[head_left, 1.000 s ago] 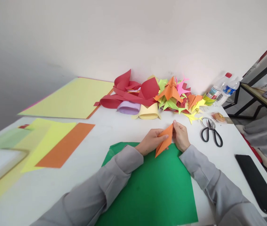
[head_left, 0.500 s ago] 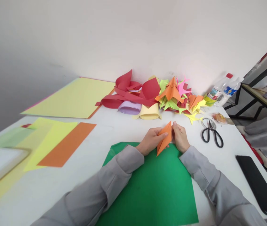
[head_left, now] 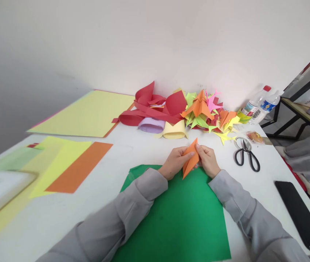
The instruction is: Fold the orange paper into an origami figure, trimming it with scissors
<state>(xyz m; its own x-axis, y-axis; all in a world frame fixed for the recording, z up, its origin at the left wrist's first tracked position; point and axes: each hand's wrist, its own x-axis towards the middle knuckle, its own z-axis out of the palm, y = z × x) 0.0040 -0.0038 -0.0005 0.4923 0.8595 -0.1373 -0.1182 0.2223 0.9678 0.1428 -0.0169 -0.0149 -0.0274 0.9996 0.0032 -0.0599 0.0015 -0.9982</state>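
Note:
A folded piece of orange paper (head_left: 189,162), narrow and diamond-shaped with pointed ends, is held up between both hands. My left hand (head_left: 173,163) grips it from the left, thumb across its front face and fingers behind. At its right edge my right hand (head_left: 208,160) pinches the paper near the upper part, thumb on top; its other fingers are curled and partly hidden. Below the hands a large sheet of green paper (head_left: 179,222) lies on the white table (head_left: 97,214).
Folded paper figures (head_left: 200,109) and red paper loops (head_left: 149,105) are heaped along the wall. To the right lie black-handled scissors (head_left: 246,156) and a black phone-like slab (head_left: 299,213). Two plastic bottles (head_left: 255,105) stand behind. Coloured sheets (head_left: 79,169) and a white box (head_left: 3,193) are on the left.
My right thumb has moved left and now presses on the orange paper's right edge, where it stood slightly apart before. The left hand keeps its hold.

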